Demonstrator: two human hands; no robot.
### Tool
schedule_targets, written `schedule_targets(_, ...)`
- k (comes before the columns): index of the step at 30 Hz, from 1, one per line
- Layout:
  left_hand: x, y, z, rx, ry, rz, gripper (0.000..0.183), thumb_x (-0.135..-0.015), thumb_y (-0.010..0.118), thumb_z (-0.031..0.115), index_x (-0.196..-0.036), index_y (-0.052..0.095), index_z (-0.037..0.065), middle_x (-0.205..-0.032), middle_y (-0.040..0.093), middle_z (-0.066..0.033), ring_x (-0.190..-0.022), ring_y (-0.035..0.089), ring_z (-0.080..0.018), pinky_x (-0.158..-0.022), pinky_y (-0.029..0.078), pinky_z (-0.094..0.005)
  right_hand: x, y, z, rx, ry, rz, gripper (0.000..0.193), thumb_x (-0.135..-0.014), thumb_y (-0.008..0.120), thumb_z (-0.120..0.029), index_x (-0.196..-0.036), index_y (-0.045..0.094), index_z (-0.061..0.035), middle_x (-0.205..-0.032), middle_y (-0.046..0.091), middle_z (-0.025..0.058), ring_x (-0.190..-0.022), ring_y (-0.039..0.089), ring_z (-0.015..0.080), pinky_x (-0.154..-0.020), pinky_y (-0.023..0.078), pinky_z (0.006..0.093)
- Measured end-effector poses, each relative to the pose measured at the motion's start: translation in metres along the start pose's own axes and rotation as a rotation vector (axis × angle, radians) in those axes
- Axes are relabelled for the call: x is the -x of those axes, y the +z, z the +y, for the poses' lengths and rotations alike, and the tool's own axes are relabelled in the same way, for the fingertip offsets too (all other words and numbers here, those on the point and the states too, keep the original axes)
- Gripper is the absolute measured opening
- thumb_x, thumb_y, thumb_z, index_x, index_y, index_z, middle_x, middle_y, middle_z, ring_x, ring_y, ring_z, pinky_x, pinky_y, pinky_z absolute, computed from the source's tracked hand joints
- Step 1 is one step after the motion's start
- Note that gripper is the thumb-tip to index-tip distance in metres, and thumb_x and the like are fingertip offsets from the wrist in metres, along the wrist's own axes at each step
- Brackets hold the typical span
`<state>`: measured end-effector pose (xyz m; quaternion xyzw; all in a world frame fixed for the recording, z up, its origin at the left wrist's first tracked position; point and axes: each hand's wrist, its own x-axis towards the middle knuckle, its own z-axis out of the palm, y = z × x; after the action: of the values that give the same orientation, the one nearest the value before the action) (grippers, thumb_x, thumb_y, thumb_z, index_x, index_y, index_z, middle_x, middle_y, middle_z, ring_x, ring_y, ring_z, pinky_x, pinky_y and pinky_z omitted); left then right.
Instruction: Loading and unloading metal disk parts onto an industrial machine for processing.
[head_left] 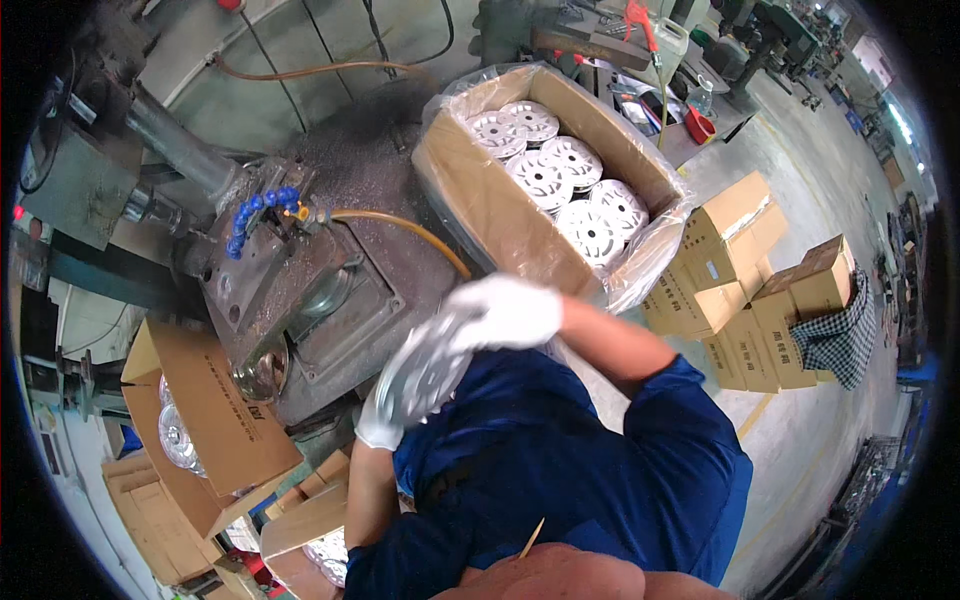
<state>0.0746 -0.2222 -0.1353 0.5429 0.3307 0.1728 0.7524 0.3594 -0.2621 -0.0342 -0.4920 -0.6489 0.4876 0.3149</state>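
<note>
A round silvery metal disc with slots [425, 378] is tilted in front of my body, at the near edge of the machine table. My left hand [380, 428], in a white glove, is closed on its lower left rim. At the disc's upper right edge, my gloved right hand [512, 310] is closed over the rim, slightly blurred. The fingertips behind the disc are hidden. Beyond my hands, a drill press table [375, 300] carries a fixture holding a round shiny part [330, 290]. A segmented blue coolant hose [262, 205] bends above it.
A plastic-lined cardboard box [510, 225] with several slotted discs stands beyond my right hand. At the left, an open carton [225, 410] holds more discs. More cartons [750, 340] are stacked at the right, with a checked cloth [838, 335] draped over them. An orange hose [405, 228] crosses the machine table.
</note>
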Motion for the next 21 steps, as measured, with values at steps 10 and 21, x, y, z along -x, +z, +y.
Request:
schedule_targets(10,0.032,-0.066,-0.038,0.563,-0.298,0.380,0.056,-0.091,0.045,0.052,-0.116,0.052,0.002,-0.080,0.062,-0.0109,-0.057,0.056,-0.0190,-0.050,0.045,-0.0284,-0.015,-0.209,0.198,-0.738,0.276,1.278,0.021,-0.088,0.058,-0.014,-0.109,0.057,-0.0108,-0.069,0.056,-0.0013,-0.054,0.052,0.0087,-0.043,0.039,0.0249)
schedule_targets(21,0.104,-0.072,-0.037,0.588,-0.206,0.783,0.036,-0.093,0.051,0.040,-0.106,0.058,0.008,-0.079,0.061,-0.0043,-0.061,0.054,-0.0146,-0.050,0.042,-0.0250,-0.099,-0.289,0.314,-0.476,0.781,1.372,0.037,-0.087,0.045,-0.023,-0.117,0.058,-0.0054,-0.120,0.059,0.0127,-0.107,0.058,0.0271,-0.086,0.046,0.0330)
